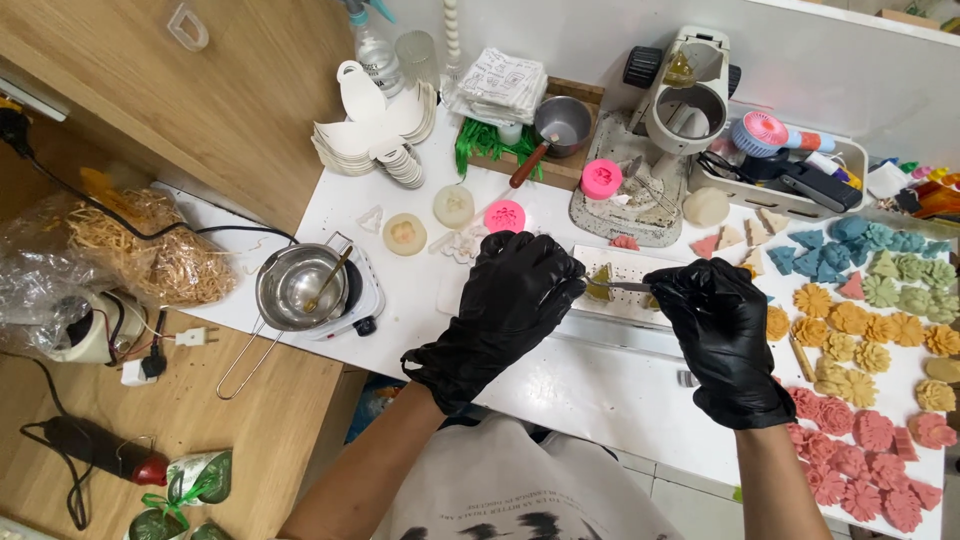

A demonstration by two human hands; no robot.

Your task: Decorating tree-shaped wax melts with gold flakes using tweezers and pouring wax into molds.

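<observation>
Yellowish-green moulded piece (pixel 600 283) is pinched in the closed left grip (pixel 520 295) over the white counter (pixel 560 380). A thin metal blade (pixel 628 287), clasped in the right grip (pixel 720 325), is laid horizontally, tip touching the piece's right side; the left hand is nearer.

The left hand (pixel 515 300) hides most of the small yellowish piece (pixel 600 283).

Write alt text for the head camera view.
Two black-gloved hands work over a white table: the left hand steadies a small yellow piece while the right hand holds a thin metal tool to it. Flower casts lie at right.
</observation>
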